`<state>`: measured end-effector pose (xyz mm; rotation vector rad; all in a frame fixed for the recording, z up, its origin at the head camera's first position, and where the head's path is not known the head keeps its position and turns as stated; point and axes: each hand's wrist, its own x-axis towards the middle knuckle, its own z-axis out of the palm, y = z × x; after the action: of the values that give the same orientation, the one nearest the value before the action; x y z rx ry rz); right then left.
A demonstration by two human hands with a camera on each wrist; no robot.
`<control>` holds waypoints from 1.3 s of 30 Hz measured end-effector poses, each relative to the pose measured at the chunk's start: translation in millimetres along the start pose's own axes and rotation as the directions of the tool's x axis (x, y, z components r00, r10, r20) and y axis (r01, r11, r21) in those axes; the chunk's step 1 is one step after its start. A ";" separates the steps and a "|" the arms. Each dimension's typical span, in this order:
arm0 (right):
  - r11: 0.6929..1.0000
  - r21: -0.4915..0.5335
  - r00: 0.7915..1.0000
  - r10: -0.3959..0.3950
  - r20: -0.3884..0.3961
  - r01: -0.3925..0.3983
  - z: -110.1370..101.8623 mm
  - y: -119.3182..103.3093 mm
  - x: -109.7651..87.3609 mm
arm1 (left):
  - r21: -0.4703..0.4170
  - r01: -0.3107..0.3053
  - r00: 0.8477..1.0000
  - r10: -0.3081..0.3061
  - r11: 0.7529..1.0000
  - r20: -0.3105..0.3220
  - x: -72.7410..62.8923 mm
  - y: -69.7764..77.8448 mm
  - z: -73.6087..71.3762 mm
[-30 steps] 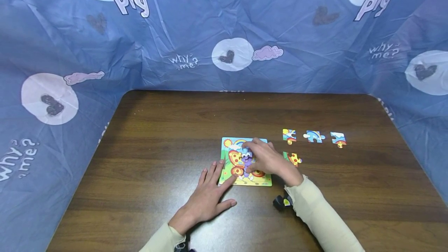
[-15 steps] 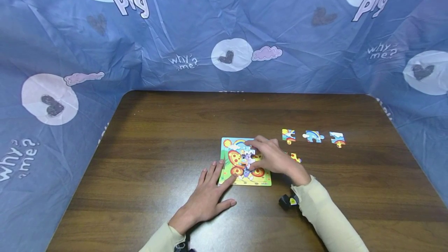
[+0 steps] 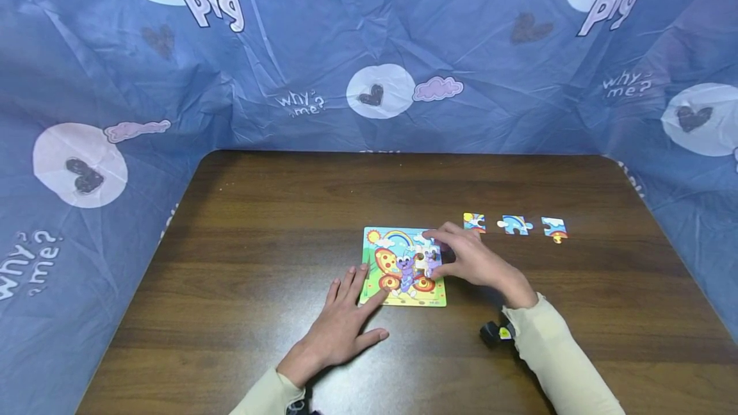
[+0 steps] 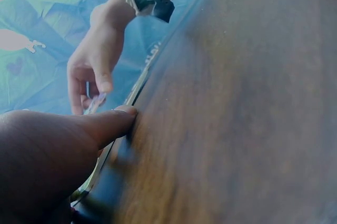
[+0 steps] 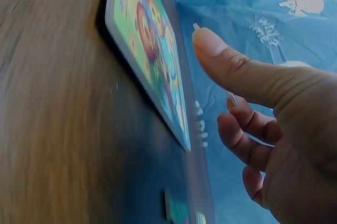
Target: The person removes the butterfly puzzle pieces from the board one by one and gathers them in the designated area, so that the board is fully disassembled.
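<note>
A square butterfly jigsaw puzzle (image 3: 403,302) lies on the table in the head view. My left hand (image 3: 341,325) rests at its lower left corner, fingers spread and straight. Over the right part of the picture, my right hand (image 3: 477,261) pinches a jigsaw piece (image 3: 429,264) with purple on it between thumb and fingers. That piece (image 4: 96,103) is raised off the puzzle in the left wrist view. Only its thin edges show in the right wrist view, where the puzzle (image 5: 142,34) lies beyond the thumb.
Right of the puzzle lie three loose pieces in a row: a sun piece (image 3: 474,220), a rainbow piece (image 3: 514,225) and a cloud piece (image 3: 555,227). The brown table (image 3: 277,210) ends at a printed blue cloth (image 3: 323,37). A black wrist device (image 3: 493,333) hangs under the right wrist.
My right hand has lifted the purple piece from the puzzle's middle and carried it to the right. A fourth loose piece is now hidden behind that hand. The left hand has stayed put.
</note>
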<state>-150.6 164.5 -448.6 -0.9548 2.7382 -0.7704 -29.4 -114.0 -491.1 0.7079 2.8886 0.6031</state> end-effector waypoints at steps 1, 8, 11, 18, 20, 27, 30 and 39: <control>1.000 -0.002 1.000 -0.005 -0.005 0.005 -1.2 2.4 -2.1 | 0.000 0.000 1.000 0.000 1.000 0.001 -0.1 0.0 0.0; 1.000 -0.016 0.999 0.000 -0.036 -0.001 -10.4 20.7 -20.0 | -0.001 -0.001 1.000 0.001 1.000 0.001 0.0 0.0 0.2; 0.999 -0.022 0.999 0.029 -0.034 -0.030 -14.6 29.2 -29.4 | 0.002 -0.001 1.000 0.001 1.000 0.001 -0.1 -0.1 0.6; 0.997 -0.053 0.997 0.055 -0.060 -0.059 -23.7 45.8 -48.0 | 0.000 0.002 1.000 -0.002 1.000 0.000 -0.4 -0.4 1.6; 0.996 -0.063 0.996 0.063 -0.065 -0.067 -26.5 49.0 -51.9 | -0.001 0.001 1.000 -0.001 1.000 -0.002 -0.4 -0.4 1.6; 0.993 -0.078 0.993 0.083 -0.080 -0.089 -34.1 60.2 -64.9 | -0.001 -0.003 1.000 0.003 1.000 -0.005 -0.4 -0.1 0.7; 0.991 -0.104 0.993 0.068 -0.100 -0.079 -36.6 65.7 -70.1 | -0.005 -0.003 1.000 0.003 1.000 -0.005 -0.4 -0.1 0.7; 0.986 -0.127 0.991 0.092 -0.094 -0.104 -46.3 79.0 -86.1 | -0.006 -0.003 1.000 0.003 1.000 -0.010 0.0 0.1 0.5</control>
<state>-139.0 289.7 -452.2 -0.8196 2.9189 -0.6370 -29.3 -113.8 -491.5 0.7102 2.8938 0.6171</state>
